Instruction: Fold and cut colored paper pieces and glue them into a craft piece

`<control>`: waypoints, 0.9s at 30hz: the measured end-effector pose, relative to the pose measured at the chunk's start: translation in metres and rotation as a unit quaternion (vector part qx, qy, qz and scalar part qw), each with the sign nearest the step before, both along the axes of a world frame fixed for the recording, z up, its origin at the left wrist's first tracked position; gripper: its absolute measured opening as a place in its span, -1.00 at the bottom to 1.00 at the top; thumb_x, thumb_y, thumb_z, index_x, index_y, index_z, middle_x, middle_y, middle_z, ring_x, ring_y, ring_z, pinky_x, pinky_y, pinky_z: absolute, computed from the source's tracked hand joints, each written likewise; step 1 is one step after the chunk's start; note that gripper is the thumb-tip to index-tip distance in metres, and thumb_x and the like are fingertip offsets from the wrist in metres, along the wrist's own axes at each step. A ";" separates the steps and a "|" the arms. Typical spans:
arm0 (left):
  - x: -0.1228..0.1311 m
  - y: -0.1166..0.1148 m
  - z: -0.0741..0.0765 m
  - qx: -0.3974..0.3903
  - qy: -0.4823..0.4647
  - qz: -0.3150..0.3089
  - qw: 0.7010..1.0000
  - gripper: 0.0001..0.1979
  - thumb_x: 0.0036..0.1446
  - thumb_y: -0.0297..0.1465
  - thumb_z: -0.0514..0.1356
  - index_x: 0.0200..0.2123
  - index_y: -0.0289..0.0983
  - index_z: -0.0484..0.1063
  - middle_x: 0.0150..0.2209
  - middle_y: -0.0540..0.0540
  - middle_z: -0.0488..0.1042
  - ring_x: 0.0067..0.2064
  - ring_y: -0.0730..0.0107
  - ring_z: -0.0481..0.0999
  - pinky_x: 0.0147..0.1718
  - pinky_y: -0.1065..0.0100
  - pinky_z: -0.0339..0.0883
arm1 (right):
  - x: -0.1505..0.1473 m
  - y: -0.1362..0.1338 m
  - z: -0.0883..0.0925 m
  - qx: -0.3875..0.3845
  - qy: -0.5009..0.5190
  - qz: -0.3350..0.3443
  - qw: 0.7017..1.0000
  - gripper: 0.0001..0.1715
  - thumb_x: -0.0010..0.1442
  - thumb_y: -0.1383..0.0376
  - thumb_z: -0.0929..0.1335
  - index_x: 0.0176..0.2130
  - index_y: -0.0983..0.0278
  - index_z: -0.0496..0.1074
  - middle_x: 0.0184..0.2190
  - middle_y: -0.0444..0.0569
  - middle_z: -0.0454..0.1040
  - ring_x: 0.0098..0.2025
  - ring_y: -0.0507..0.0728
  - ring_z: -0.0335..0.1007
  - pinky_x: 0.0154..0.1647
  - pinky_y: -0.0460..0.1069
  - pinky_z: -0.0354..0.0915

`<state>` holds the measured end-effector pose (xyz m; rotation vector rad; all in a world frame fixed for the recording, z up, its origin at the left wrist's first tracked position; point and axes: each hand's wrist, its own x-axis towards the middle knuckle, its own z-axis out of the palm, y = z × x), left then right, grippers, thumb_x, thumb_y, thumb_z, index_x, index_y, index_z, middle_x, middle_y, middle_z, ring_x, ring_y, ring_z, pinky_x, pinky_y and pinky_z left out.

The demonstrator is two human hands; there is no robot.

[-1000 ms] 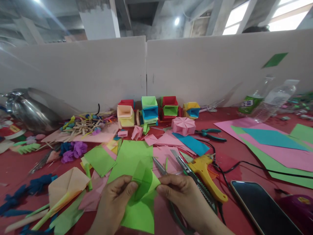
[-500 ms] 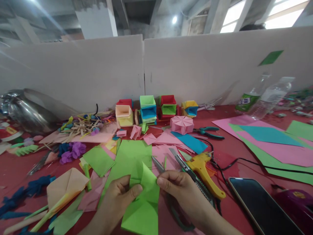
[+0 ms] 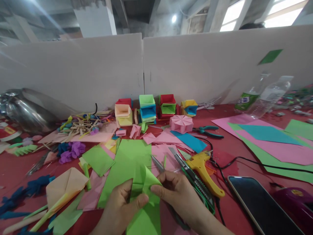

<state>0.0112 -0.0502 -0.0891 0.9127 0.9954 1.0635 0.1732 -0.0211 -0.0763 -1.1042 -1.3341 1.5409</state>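
Note:
A creased piece of green paper is held between both hands, low in the middle of the view. My left hand pinches its left edge, thumb on top. On the other side, my right hand grips the upper right edge between thumb and fingers, where a flap stands up and curls over. Beyond the hands lies a larger green sheet. Scissors lie partly under my right hand, their handles mostly hidden. Just right of that hand are a utility knife and a yellow glue gun.
Folded paper boxes stand in stacks by the white partition, with a pink folded piece before them. A phone, pliers and plastic bottles are on the right. A metal kettle and paper scraps are left.
Both hands have come closer together on the green paper. My right hand has shifted slightly left, and the raised flap now bends over to the right.

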 end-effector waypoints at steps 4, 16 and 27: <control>-0.003 0.002 -0.004 -0.003 -0.006 -0.012 1.000 -0.75 -0.12 -0.34 0.36 -0.32 -0.29 0.49 -0.41 -0.07 0.60 -0.41 0.36 0.54 -0.42 0.42 0.39 | 0.000 -0.001 0.002 0.013 0.010 0.008 1.000 -0.81 -0.08 0.27 0.45 -0.47 0.32 0.39 -0.54 -0.16 0.37 -0.48 0.00 0.27 -0.45 -0.12 0.21; -0.001 0.004 0.000 -0.049 -0.037 0.056 0.997 -0.73 -0.21 -0.33 0.40 -0.39 -0.32 0.53 -0.50 -0.06 0.59 -0.49 0.30 0.54 -0.48 0.34 0.40 | 0.007 -0.004 0.004 0.286 -0.156 -0.054 0.944 -0.82 0.10 0.40 0.35 -0.26 0.25 0.53 -0.34 -0.05 0.54 -0.29 0.07 0.44 -0.25 -0.10 0.32; 0.000 0.000 0.004 -0.042 0.028 0.068 0.996 -0.72 -0.24 -0.22 0.38 -0.44 -0.29 0.59 -0.56 -0.05 0.58 -0.50 0.31 0.52 -0.46 0.37 0.38 | 0.004 -0.004 0.007 0.201 -0.137 -0.036 0.969 -0.87 0.06 0.37 0.37 -0.36 0.25 0.56 -0.45 -0.07 0.54 -0.37 0.08 0.43 -0.31 -0.07 0.30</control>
